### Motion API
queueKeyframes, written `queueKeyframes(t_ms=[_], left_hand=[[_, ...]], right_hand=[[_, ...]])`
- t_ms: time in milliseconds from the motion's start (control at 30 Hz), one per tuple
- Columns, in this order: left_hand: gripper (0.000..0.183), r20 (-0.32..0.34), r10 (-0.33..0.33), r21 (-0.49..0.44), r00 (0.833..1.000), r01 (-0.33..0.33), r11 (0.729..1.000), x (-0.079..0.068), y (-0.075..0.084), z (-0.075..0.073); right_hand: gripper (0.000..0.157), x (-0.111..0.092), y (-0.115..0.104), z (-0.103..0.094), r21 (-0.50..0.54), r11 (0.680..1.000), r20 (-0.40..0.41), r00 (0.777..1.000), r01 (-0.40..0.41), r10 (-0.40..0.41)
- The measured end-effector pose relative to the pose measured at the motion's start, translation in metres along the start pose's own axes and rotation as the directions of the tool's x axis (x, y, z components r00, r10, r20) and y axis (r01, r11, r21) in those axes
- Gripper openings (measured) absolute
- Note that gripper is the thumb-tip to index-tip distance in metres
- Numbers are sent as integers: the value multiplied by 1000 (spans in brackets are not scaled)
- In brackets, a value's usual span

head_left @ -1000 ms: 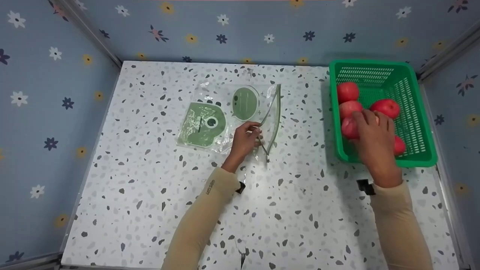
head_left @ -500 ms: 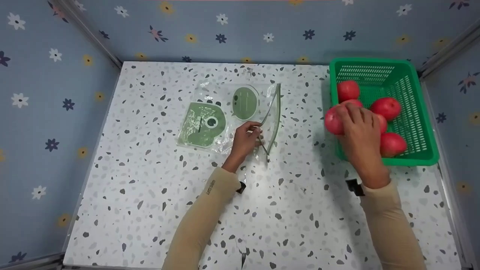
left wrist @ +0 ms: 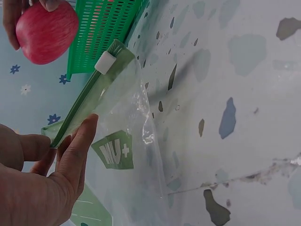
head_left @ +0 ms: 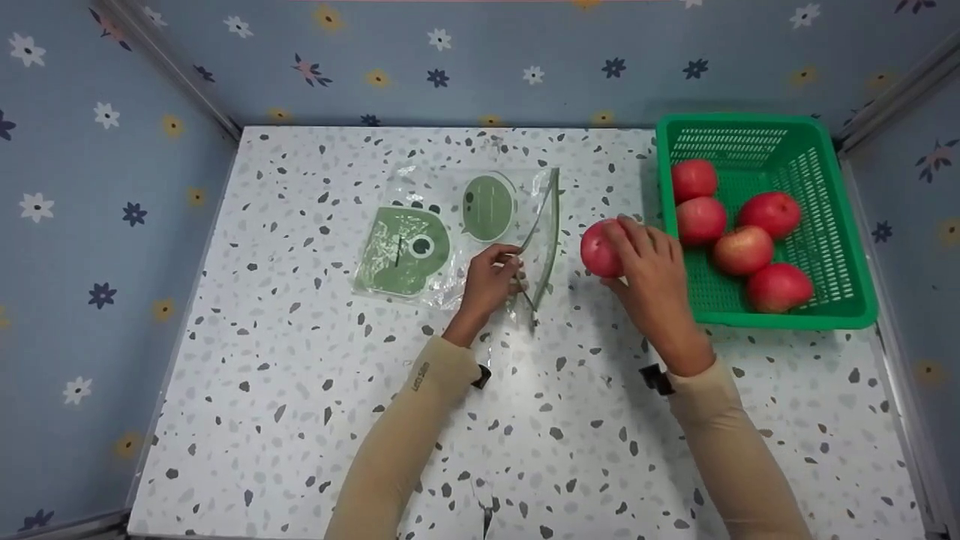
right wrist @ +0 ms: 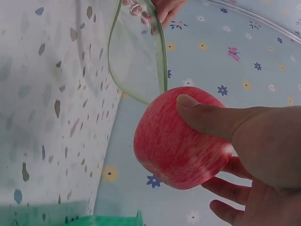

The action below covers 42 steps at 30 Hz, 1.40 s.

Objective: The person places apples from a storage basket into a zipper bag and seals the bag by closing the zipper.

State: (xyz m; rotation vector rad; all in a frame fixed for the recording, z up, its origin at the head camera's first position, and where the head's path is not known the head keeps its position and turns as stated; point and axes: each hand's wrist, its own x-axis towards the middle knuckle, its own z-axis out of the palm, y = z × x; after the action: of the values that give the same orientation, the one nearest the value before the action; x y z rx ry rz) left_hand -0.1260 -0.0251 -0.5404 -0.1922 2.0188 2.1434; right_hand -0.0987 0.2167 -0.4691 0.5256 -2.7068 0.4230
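Observation:
My left hand [head_left: 493, 281] pinches the upper edge of the mouth of a clear zip bag [head_left: 457, 262] with green dinosaur print. The bag lies on the table with its green-rimmed mouth spread apart, facing right. In the left wrist view, a white slider [left wrist: 105, 62] sits near one end of the green zip strip [left wrist: 89, 89]. My right hand [head_left: 652, 274] grips a red apple [head_left: 601, 249] between thumb and fingers, in the space between bag and basket. The right wrist view shows the thumb across the apple [right wrist: 176, 141], with the bag mouth [right wrist: 136, 61] beyond it.
A green plastic basket [head_left: 861, 300] stands at the right rear of the speckled table [head_left: 300, 450]. Several apples [head_left: 742, 250] lie inside it. Flower-patterned walls [head_left: 495, 60] enclose the table at the back and both sides.
My right hand has lifted an apple out of the basket and carried it left toward the bag's mouth. My left hand has stayed at the bag's edge.

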Motion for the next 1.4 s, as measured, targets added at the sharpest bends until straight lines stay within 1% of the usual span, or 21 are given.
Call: queueKeyframes(t_ms=[233,333,467,700,967,1200,1400], left_hand=[[23,5,10,-20,1000,-10,1000,0,0,0],[23,2,28,48,1000,-28,998,-1,0,-1],[22,-11,46,134,999,-44,990,-1,0,-1],[20,-29,36,93,999,-33,995,2,-3,2],[20,-22,22,43,1000,-21,999,2,-5,3],[20,-23,49,73,999,-47,996,1,-6,5],[20,-30,74,109,997,-70,992,1,-5,4]], right_hand=[[82,3,-11,13,59,998,26,999,-35,33],[82,3,-15,18,79,996,40,998,-46,43],[82,2,-21,26,105,993,39,998,-50,46],[83,1,-28,38,124,991,62,997,-56,48],[84,2,-32,50,148,985,85,993,-92,79],[83,3,-35,59,174,979,107,990,-109,91],[81,5,-36,68,177,979,99,992,-100,83]])
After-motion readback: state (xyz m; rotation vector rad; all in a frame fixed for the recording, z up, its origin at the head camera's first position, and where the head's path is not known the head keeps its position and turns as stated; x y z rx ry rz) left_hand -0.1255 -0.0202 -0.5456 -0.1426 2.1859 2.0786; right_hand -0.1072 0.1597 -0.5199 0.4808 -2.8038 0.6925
